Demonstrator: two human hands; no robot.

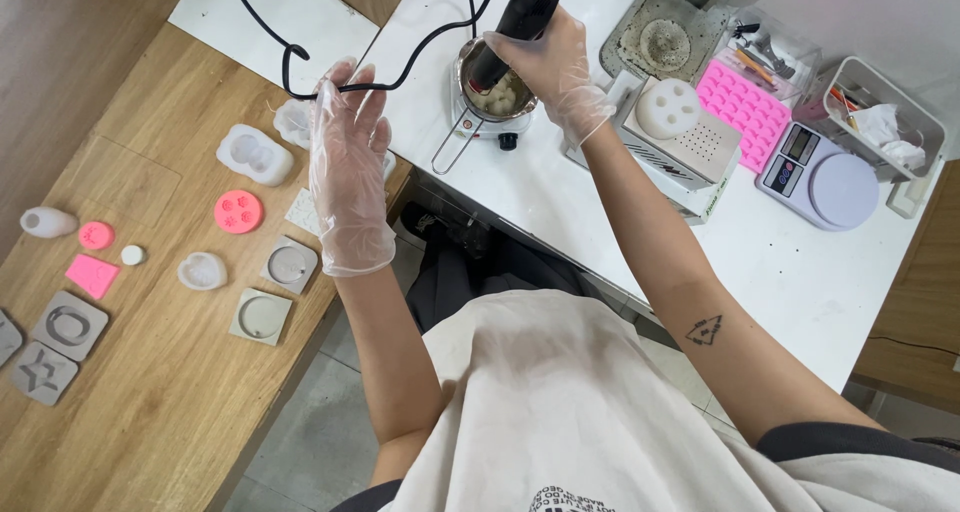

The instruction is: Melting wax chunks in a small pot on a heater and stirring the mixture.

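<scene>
Holding a black tool fist-tight in our right hand, tip down in the pot. Left hand hovers flat, fingers loosely spread, its cord draped across them; molds crowd the wood table, scale sits right.

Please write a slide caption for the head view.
Gloved right hand holds black tool in metal pot; left hand lifts cord.

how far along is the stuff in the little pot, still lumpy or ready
Done: moulds are laid out on the wooden table. In hand: the right hand holds a black corded tool dipped into the small metal pot, where pale lumps show; the left hand lifts its cord. Left: the lumps are not smooth, and the moulds look unfilled.
</scene>
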